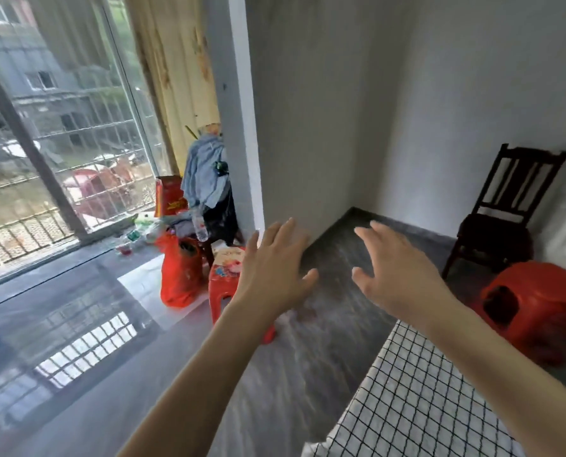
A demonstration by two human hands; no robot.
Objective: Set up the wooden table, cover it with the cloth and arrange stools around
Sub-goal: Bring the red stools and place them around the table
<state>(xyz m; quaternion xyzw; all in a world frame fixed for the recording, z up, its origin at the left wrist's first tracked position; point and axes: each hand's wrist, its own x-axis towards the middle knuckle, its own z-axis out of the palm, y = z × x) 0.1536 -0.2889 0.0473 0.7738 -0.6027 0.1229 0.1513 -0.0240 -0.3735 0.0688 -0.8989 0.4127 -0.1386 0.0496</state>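
A white cloth with a black grid (416,397) covers the table at the lower right; the wood underneath is hidden. My left hand (275,272) and my right hand (396,272) are both stretched forward over the floor, fingers spread, holding nothing. A red plastic stool with a printed top (224,275) stands on the floor partly behind my left hand. Another red plastic stool (538,298) stands to the right, beyond the table's far corner.
A dark wooden chair (505,209) stands against the right wall. By the pillar (238,110) sit a red bag (179,272), bottles and a chair draped with blue clothes (205,173). A large barred window (60,143) fills the left. The grey floor (324,324) lies ahead.
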